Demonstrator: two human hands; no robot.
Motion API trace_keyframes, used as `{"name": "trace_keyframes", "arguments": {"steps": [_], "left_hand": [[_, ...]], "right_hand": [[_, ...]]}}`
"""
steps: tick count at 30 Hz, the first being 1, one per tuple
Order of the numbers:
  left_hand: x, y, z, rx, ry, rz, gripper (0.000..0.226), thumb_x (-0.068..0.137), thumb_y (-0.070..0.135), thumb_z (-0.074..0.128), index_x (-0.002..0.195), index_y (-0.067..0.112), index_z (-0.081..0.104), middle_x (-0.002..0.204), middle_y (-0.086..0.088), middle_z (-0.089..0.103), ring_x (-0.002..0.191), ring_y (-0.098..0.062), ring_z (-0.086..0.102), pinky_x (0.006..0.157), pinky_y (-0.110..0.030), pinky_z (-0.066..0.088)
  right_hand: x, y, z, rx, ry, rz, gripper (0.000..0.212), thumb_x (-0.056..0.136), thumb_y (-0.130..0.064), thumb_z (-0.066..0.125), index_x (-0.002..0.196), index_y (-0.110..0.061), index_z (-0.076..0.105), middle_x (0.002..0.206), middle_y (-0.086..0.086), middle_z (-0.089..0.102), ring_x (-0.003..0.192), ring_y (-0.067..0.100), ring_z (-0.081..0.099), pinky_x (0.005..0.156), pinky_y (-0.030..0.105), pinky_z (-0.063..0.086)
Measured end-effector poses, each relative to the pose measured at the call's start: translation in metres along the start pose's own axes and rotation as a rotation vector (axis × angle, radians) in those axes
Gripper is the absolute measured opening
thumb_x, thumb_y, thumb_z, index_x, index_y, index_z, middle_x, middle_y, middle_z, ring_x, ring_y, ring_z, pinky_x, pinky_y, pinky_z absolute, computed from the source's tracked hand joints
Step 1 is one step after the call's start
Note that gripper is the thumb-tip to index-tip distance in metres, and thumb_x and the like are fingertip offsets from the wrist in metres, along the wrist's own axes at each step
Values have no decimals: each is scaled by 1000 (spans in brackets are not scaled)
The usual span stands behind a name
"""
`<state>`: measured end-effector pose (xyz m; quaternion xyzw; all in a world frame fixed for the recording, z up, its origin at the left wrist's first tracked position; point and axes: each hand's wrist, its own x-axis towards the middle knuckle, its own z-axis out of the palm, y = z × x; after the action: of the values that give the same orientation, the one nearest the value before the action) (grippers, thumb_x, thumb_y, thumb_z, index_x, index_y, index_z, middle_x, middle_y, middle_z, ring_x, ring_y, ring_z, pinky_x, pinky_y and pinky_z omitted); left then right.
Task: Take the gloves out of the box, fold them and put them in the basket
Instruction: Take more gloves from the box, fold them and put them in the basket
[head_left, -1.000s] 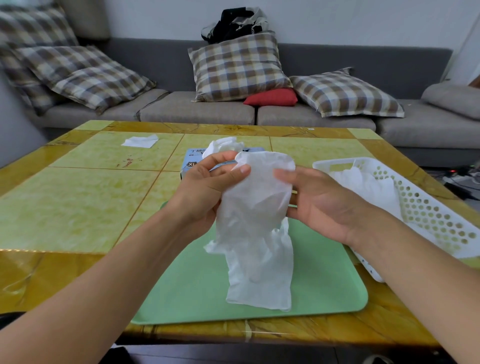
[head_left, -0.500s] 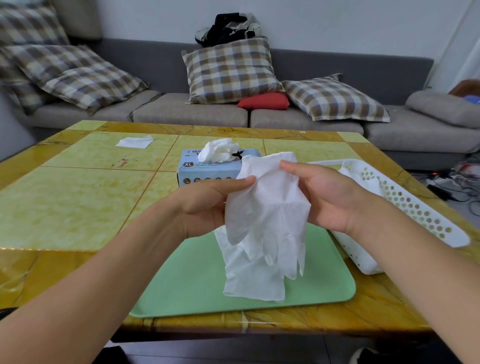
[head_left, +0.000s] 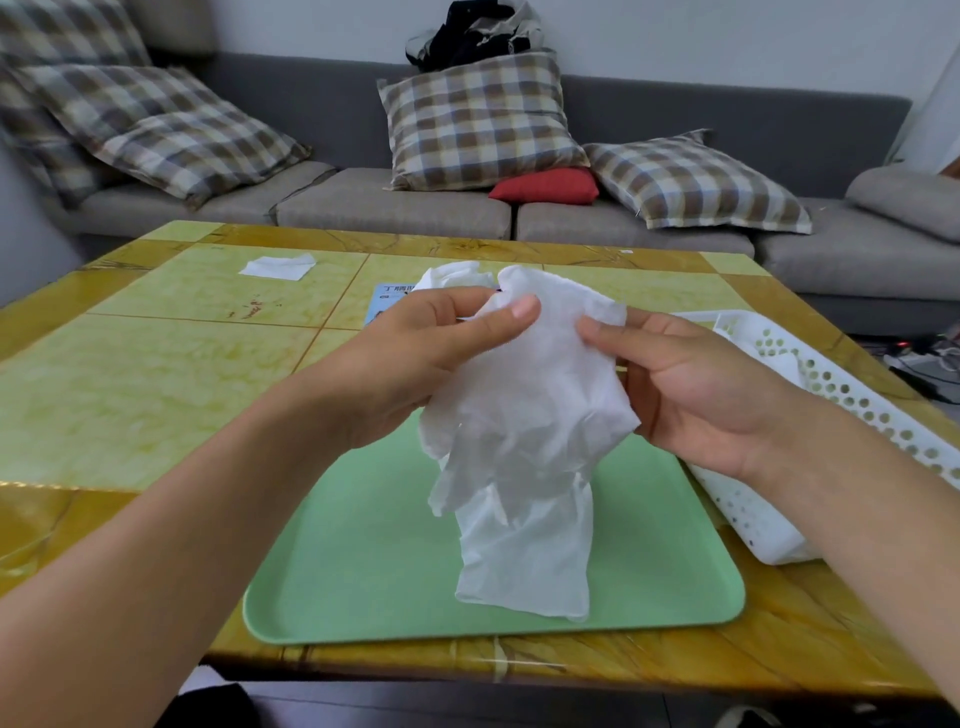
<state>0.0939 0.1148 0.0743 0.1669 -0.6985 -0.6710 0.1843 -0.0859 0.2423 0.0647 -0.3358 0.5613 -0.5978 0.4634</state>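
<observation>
Pinching the top edge of a white glove between thumb and curled fingers, the left hand holds it up over a green tray, while the right hand grips the same edge from the other side, thumb in front and fingers behind. The glove hangs limp and crumpled, its lower end reaching down to the tray, where it seems to rest. Behind the hands a blue box shows another glove poking from its opening; a white basket sits just right of the tray on the yellow table. Folding looks barely begun. The thin material may cling and bunch, spoiling a flat fold, and a loose pinch could let it slip.
</observation>
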Motion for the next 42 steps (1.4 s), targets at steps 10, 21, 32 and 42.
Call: {"name": "trace_keyframes", "arguments": {"steps": [10,21,32,42], "left_hand": [[32,-47,-4,-21,195,-323,26,93,34,68,110,15,73,104,-4,77,87,-16,74,75,-30,58],[19,-30,-22,574,242,327,13,75,22,84,83,28,76,102,17,76,103,-3,69,102,-41,52],[16,-74,-21,952,-57,133,25,77,13,85,76,36,76,100,21,72,93,5,61,74,-9,45],[-8,-89,-23,1084,-266,-14,24,81,16,80,76,38,71,97,17,71,84,3,63,76,-22,54]], "right_hand": [[38,24,-1,-118,34,213,12,100,-16,59,104,-11,70,90,8,73,64,17,69,59,28,58],[-6,13,-9,-697,40,-460,24,91,-7,70,104,-27,76,87,-27,75,80,-10,69,69,8,51],[-17,40,-14,-1434,-129,-310,19,90,-24,59,96,-33,75,87,-12,71,78,6,63,70,39,55],[-30,62,7,-1562,-438,-114,16,90,-22,55,88,-23,71,83,-3,66,71,14,61,66,39,53]]}}
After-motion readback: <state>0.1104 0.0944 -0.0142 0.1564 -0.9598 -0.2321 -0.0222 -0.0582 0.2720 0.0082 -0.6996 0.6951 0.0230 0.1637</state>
